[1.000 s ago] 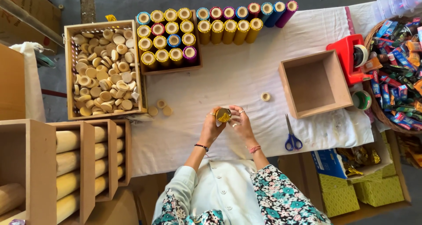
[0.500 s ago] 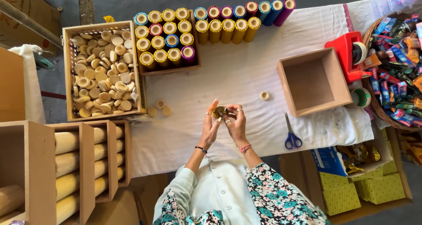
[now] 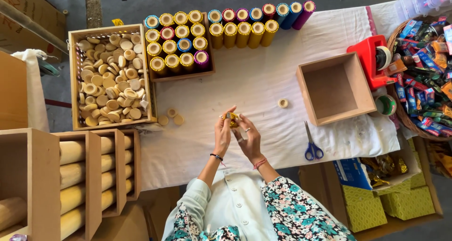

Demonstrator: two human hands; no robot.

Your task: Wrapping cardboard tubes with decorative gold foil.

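My left hand [image 3: 222, 136] and my right hand [image 3: 247, 138] meet above the white cloth [image 3: 263, 90] on the table, both closed around a small yellow-gold piece [image 3: 231, 118] held at the fingertips. The piece is mostly hidden by my fingers. A small wooden ring [image 3: 283, 103] lies on the cloth to the right of my hands. Three round wooden caps [image 3: 170, 117] lie to the left.
A wooden crate of round wooden caps [image 3: 110, 78] stands at left. Behind are coloured tubes in a tray [image 3: 176, 43] and a row of tubes [image 3: 256, 26]. An empty wooden box [image 3: 335, 88], blue-handled scissors [image 3: 311, 144], a red tape dispenser [image 3: 372, 62] and a basket of packets [image 3: 426, 71] stand right.
My hands have drifted slightly away from me over the cloth while turning the yellow-gold piece between the fingers. Nothing else has moved.
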